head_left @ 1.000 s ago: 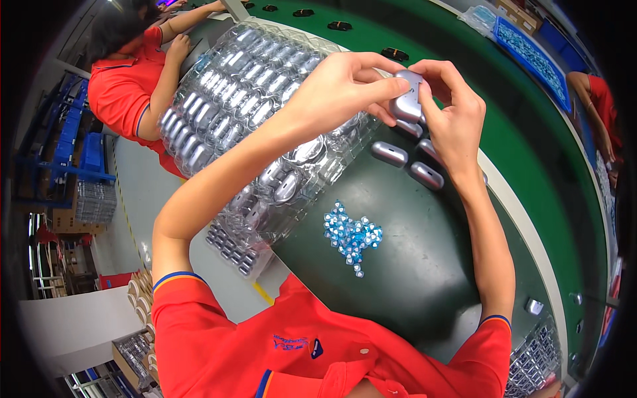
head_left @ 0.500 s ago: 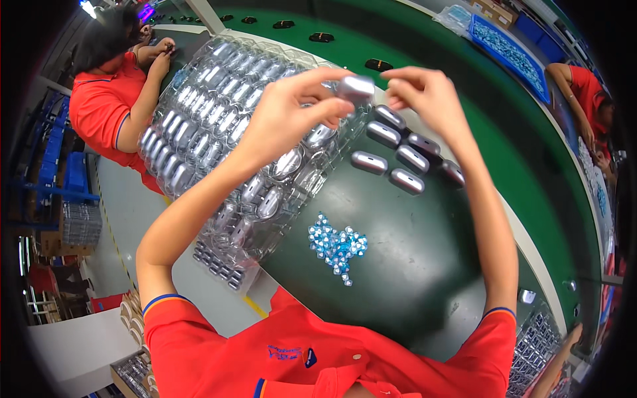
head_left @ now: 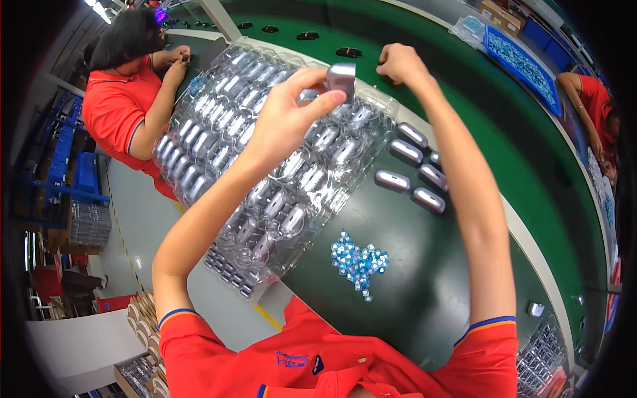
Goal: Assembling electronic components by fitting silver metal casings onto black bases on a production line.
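1. Head view: left hand (head_left: pixel 286 114) clamped on a silver-grey case (head_left: pixel 342 78), thumb against fingers. Case held raised over the far right part of the clear plastic trays (head_left: pixel 371 156).
2. Right hand (head_left: pixel 405 66) reaches past the worktop (head_left: pixel 391 331), beyond its far edge, over the green belt (head_left: pixel 431 40). Fingers curled; a dark item (head_left: pixel 381 66) shows in part at the fingertips. Cannot tell whether they grip it.
3. Trays sit along the worktop's left edge, filled with rows of similar cases.
4. Loose cases (head_left: pixel 392 180) lie in a cluster on the worktop near its far edge, just beside the trays; the right forearm partly hides the group.
5. Small blue-and-white pieces (head_left: pixel 358 261) heaped on the worktop, nearer its left edge, well apart from both hands.
6. Black item (head_left: pixel 348 52) on the belt, near the right hand.
7. Co-worker in red (head_left: pixel 119 116) past the trays, hands together.
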Tool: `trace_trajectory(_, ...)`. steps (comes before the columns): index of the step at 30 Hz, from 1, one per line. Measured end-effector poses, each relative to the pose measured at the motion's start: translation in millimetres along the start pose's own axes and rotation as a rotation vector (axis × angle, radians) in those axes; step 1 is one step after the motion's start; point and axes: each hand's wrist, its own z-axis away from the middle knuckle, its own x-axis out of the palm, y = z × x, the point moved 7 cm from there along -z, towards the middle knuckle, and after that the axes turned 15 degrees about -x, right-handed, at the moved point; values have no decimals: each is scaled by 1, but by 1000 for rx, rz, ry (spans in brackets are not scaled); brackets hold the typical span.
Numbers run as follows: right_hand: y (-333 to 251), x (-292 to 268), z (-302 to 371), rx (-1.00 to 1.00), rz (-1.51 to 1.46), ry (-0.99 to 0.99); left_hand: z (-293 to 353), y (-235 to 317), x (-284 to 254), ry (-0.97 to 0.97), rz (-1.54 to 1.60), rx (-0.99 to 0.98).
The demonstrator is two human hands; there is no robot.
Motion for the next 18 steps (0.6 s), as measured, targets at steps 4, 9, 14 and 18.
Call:
trace_trajectory(4, -61, -64, 103, -283, -718, 290, 10, 6, 8, -42, 108, -31)
trace_trajectory(9, -110, -78, 180, -381, -870, 454, 17, 11, 26, -127, 75, -35)
trace_trajectory(14, -105, -75, 196, -283, -820, 526, 19, 20, 42, -166, 91, -11)
trace_trajectory(18, -103, -68, 196, -258, -850, 471, 21, 22, 42, -144, 84, -21)
